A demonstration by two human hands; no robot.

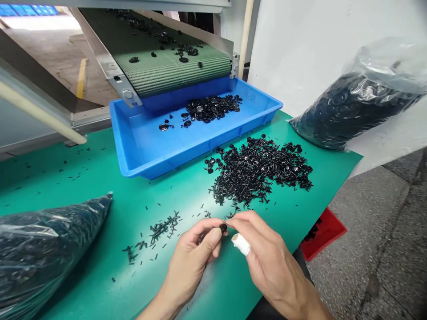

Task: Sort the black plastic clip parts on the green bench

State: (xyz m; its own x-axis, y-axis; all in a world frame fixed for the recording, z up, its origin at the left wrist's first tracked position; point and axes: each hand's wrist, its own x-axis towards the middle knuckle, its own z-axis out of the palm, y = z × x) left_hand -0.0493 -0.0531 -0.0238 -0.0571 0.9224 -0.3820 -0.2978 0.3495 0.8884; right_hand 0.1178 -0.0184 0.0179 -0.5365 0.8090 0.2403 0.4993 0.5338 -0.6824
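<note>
My left hand (200, 244) pinches a small round black plastic part (223, 228) between thumb and fingers, low over the green tabletop. The fingers of my right hand (267, 253) are bent together right beside that part, their tips meeting my left fingertips. What they grip, if anything, is hidden. White tape (240, 244) wraps the right thumb. Beyond my hands lies a big heap of small black plastic parts (256, 169). To the left of my left hand is a scatter of black cross-shaped plastic scraps (165, 229).
A blue tray (160, 164) holding black parts sits under the end of a green conveyor belt (173, 71). Filled plastic bags stand at left (50, 249) and right (360, 102). A red bin (328, 235) is below the table's right edge.
</note>
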